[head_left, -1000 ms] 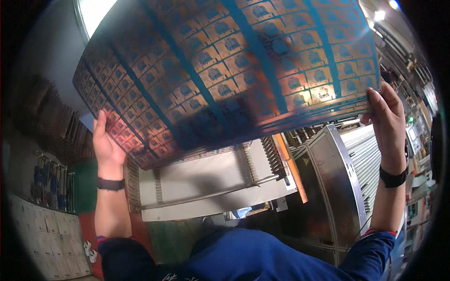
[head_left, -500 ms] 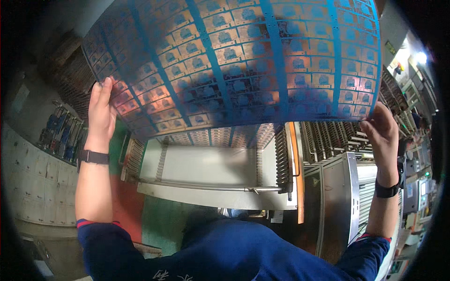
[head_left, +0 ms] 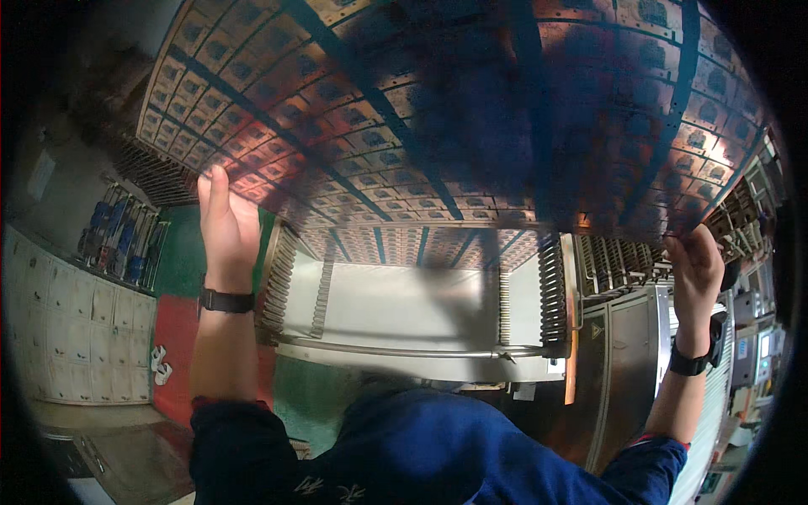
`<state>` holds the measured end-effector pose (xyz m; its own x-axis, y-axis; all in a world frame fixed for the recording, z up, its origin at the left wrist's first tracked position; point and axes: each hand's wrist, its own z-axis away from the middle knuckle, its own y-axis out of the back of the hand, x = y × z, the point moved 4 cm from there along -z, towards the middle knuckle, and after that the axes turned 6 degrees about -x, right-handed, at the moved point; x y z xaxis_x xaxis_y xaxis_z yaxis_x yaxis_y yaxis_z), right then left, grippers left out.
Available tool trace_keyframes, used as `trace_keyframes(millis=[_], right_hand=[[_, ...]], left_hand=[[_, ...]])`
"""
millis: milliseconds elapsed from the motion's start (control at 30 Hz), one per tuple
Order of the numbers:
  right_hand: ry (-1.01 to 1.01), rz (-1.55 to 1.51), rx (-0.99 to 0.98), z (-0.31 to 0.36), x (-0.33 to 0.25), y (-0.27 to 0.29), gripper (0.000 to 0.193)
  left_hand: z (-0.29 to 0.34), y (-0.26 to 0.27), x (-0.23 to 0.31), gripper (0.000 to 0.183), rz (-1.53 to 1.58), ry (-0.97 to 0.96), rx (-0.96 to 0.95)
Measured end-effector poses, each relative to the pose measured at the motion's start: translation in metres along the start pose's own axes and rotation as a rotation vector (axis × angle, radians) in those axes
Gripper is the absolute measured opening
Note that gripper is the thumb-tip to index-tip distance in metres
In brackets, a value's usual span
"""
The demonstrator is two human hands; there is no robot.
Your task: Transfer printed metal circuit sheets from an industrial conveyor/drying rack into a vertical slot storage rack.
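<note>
A large circuit board panel (head_left: 471, 109), coppery with dark blue strips and rows of small square patterns, hangs tilted before me and fills the upper view. My left hand (head_left: 227, 231) pinches its lower edge near the left corner, thumb pointing up. At the lower right corner my right hand (head_left: 697, 265) grips the same edge between thumb and fingers. Beyond and below the panel is a white-based rack (head_left: 404, 299) with coiled slot rails (head_left: 551, 295) at its sides. Similar panels (head_left: 438, 246) stand at its back, partly hidden by the one I hold.
Pale lockers (head_left: 80, 328) line the left side, with a cart of blue items (head_left: 122, 231) beyond them. White shoes (head_left: 160, 366) lie on the red floor strip. Slotted racks (head_left: 623, 261) and a metal cabinet (head_left: 627, 337) stand right of the white rack.
The panel has tilted to a steeper slant and now reaches farther right. Both hands keep their hold and sit lower in the picture. The rack appears shifted to the right.
</note>
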<state>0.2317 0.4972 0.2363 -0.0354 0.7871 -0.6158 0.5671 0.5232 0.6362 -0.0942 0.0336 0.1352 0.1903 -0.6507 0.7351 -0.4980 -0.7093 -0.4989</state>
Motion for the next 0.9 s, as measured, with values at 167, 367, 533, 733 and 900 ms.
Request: trace_keyframes(millis=[167, 367, 533, 733, 900], right_hand=[[-0.049, -0.067, 0.019, 0.003, 0.005, -0.019, 0.018], [-0.026, -0.031, -0.045, -0.014, 0.022, -0.058, 0.022], [-0.001, -0.189, 0.009, -0.013, 0.034, -0.062, 0.021], [-0.008, -0.246, 0.054, -0.007, 0.063, -0.084, 0.023], [-0.053, -0.256, 0.029, -0.010, 0.070, -0.107, 0.017]], left_hand=[[0.001, 0.035, -0.018, 0.034, -0.051, -0.036, 0.061], [0.010, 0.055, -0.036, 0.023, -0.098, -0.060, 0.157], [0.011, 0.046, -0.021, 0.020, -0.162, -0.067, 0.166], [0.011, 0.058, -0.027, 0.028, -0.434, -0.030, 0.271], [0.016, 0.046, -0.021, 0.039, -0.304, 0.000, 0.272]])
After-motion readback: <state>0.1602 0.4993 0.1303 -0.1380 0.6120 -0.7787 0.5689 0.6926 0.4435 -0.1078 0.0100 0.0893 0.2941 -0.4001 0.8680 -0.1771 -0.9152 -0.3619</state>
